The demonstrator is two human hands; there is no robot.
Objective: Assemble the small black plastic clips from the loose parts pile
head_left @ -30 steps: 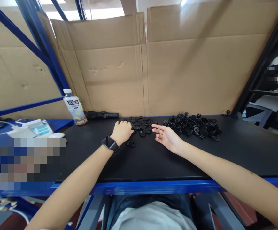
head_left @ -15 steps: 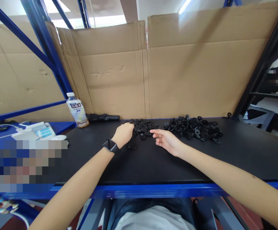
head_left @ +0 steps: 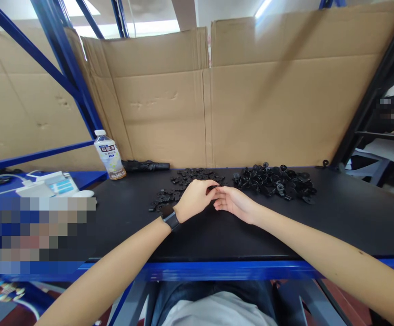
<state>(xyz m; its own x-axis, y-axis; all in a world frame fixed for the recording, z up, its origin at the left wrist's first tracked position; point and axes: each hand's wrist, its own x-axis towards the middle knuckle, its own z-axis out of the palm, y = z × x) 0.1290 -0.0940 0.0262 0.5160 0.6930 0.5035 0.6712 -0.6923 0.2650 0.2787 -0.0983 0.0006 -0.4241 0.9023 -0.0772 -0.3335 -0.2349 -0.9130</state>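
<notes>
A matte black tabletop [head_left: 285, 226] with a glossy blue front edge is running up to creased brown cardboard sheets [head_left: 268, 113]. At its centre the left hand [head_left: 193, 199], curled, is pinching a small black plastic piece [head_left: 212, 187], too small to tell which way it is pointing. The right hand [head_left: 233, 203] is meeting it with loosely bent fingers; whether it is gripping cannot be told. A flat scatter of black plastic discs [head_left: 183, 181] is lying at 11 o'clock from the hands, and a knobbly heap of black ringed parts [head_left: 275, 181] at 2 o'clock.
</notes>
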